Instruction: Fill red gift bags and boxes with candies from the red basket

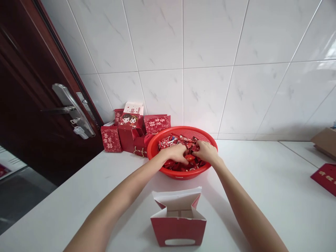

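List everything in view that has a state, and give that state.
Small shiny red wrapped packets: heaped loosely.
Round red perforated plastic basket: upright, holding packets.
Left bare hand: among packets, grip unclear.
Right bare hand: among packets, grip unclear.
White-lined red paper box: upright, open on top.
Red printed cardboard boxes: clustered by the wall.
Tan cardboard box: partly out of frame.

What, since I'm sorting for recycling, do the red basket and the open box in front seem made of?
The red basket looks like glossy moulded plastic: smooth, shiny rim and perforated wall. The open box seems thin card, probably matte: dark red outside, white inside, creased folds; coating unclear.
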{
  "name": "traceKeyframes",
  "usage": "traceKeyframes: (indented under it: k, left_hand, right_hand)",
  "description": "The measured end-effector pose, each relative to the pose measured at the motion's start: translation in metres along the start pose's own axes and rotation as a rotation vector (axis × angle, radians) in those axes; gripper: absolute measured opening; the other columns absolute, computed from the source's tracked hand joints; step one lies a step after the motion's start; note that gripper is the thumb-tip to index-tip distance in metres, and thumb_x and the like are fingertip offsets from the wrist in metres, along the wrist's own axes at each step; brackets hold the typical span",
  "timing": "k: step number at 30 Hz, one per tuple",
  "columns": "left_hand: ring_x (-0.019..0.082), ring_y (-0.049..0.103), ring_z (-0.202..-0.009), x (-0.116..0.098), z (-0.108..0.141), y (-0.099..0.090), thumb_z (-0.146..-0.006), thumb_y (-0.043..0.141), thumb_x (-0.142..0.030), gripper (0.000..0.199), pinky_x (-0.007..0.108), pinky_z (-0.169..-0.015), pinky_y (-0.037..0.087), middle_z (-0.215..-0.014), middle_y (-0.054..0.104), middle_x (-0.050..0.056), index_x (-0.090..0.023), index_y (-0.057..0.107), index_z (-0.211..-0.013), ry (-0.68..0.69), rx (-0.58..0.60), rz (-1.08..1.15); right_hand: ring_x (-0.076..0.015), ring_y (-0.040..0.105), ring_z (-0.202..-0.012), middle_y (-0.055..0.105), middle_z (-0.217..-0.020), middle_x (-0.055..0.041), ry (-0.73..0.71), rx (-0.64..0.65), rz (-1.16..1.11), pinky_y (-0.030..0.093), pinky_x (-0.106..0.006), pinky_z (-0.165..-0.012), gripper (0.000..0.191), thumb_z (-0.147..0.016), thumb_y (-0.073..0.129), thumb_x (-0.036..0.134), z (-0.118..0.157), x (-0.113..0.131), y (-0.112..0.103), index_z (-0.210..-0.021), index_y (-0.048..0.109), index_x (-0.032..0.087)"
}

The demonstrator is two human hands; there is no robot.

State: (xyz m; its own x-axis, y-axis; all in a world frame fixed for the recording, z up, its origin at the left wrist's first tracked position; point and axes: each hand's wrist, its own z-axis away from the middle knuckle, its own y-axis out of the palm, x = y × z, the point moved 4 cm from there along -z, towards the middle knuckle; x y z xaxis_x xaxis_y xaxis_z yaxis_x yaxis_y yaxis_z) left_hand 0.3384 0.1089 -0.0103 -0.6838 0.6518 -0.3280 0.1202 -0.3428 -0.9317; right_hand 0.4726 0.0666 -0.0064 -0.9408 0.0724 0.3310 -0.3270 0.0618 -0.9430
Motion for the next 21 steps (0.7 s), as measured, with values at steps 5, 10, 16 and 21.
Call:
traceKeyframes:
  k: [5, 10, 16, 21]
  left_hand:
    - [0.012, 0.036, -0.050, 0.010, 0.006, -0.018, -0.065, 0.063, -0.029, 0.028, 0.028, -0.052, 0.026, -0.049, 0.037, -0.007, -0.022, 0.040, -0.050, -0.030, -0.214, 0.345]
    - [0.016, 0.049, -0.064, 0.017, 0.011, -0.027, -0.069, 0.056, -0.034, 0.016, 0.027, -0.059, 0.037, -0.063, 0.053, -0.003, -0.021, 0.052, -0.062, -0.155, -0.336, 0.559]
    - [0.021, 0.060, -0.087, 0.027, 0.010, -0.025, -0.073, 0.054, -0.034, 0.014, 0.028, -0.074, 0.048, -0.081, 0.066, 0.002, -0.020, 0.056, -0.071, -0.140, -0.300, 0.649]
    - [0.022, 0.064, -0.088, 0.029, 0.008, -0.021, -0.072, 0.056, -0.033, 0.013, 0.030, -0.078, 0.049, -0.085, 0.067, 0.002, -0.021, 0.055, -0.075, -0.136, -0.258, 0.728]
  right_hand:
    - [-0.0271, 0.066, -0.113, 0.072, -0.122, -0.0081, 0.000, -0.081, -0.136, 0.047, -0.032, -0.075, 0.022, -0.091, 0.061, 0.027, -0.004, -0.006, 0.000, -0.112, 0.064, 0.021]
    - [-0.0199, 0.071, -0.105, 0.076, -0.112, -0.0058, -0.085, -0.106, -0.474, 0.053, -0.027, -0.084, 0.025, -0.084, 0.062, 0.009, -0.008, -0.011, -0.001, -0.105, 0.069, 0.019]
    - [-0.0197, 0.073, -0.094, 0.077, -0.097, -0.0065, -0.149, 0.019, -0.925, 0.058, -0.030, -0.082, 0.022, -0.084, 0.059, 0.009, -0.007, -0.005, -0.003, -0.102, 0.069, 0.016]
    - [-0.0243, 0.073, -0.094, 0.076, -0.091, -0.0073, -0.147, 0.010, -0.960, 0.056, -0.035, -0.082, 0.041, -0.079, 0.078, 0.031, -0.008, 0.002, 0.003, -0.115, 0.065, 0.015]
